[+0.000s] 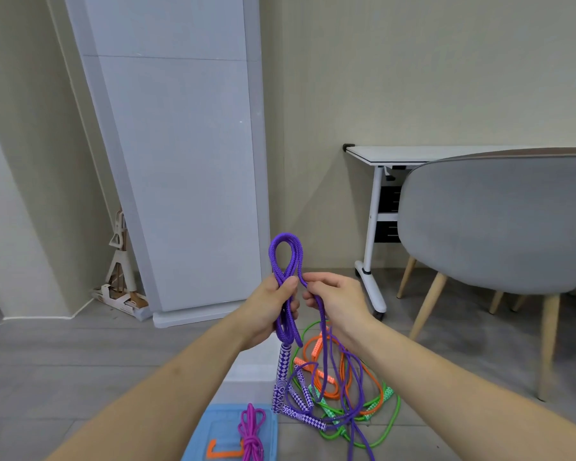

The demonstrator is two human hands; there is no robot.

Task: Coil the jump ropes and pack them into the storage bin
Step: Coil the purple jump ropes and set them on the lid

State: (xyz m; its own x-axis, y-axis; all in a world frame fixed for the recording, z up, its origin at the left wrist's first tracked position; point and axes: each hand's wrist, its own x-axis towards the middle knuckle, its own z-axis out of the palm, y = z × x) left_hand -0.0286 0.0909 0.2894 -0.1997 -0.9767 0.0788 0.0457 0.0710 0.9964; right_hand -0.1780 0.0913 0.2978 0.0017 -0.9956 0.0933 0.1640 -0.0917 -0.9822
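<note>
Soft even indoor light, faint shadows, wide-angle edge bending

A grey chair on wooden legs is standing at the right, hiding part of a white desk against the wall. A pale panel is leaning left of centre, with cardboard sitting beside its base.

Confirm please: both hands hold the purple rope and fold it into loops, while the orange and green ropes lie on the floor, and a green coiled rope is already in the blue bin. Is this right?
One detail is wrong. The coiled rope already in the blue bin is magenta, not green, as the head view shows. The rest holds: left hand and right hand hold the purple rope in loops; orange rope and green rope lie on the floor.
</note>
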